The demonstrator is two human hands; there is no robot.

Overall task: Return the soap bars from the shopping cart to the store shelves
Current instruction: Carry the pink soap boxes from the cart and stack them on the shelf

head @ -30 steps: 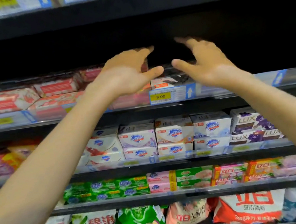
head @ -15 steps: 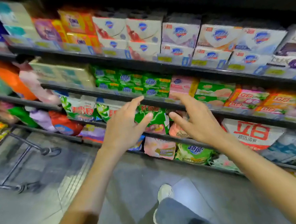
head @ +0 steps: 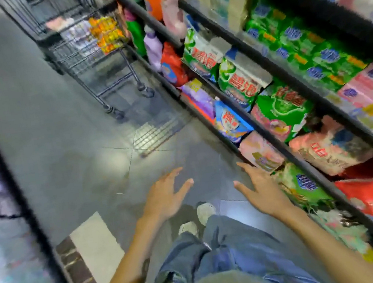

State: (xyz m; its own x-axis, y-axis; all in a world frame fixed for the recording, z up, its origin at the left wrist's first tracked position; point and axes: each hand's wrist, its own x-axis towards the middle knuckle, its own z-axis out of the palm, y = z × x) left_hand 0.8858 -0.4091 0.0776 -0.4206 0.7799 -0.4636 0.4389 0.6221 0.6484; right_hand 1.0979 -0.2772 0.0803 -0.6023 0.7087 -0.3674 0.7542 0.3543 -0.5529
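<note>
Soap bars: orange-and-yellow packs heaped in the cart, far ahead of both hands; too blurred to count.
Soap look: small flat packs in bright colours, with paler packs just beside them in the same basket; print unreadable.
Cart: one, dark wire, two wheels in sight, well beyond the left fingertips and close to the shelves.
Left hand: fingers straight and spread, thumb out, holding nothing, over the floor.
Right hand: likewise spread and empty, near the lowest goods but apart from them.
Shelves: at least three dark rails, running along the right of the right hand and away ahead.
Bags: many, in green, pink and red, on the lower tiers just right of the right hand.
Boxes: green and pink rows, up and ahead of the right hand.
Bottles: one red and one purple clearly seen, far ahead beside the cart.
Floor: glossy grey tiles under both hands; one pale slab with a dark marbled edge left of the left forearm.
Shoes: two, pale, between the wrists, under blue jeans.
</note>
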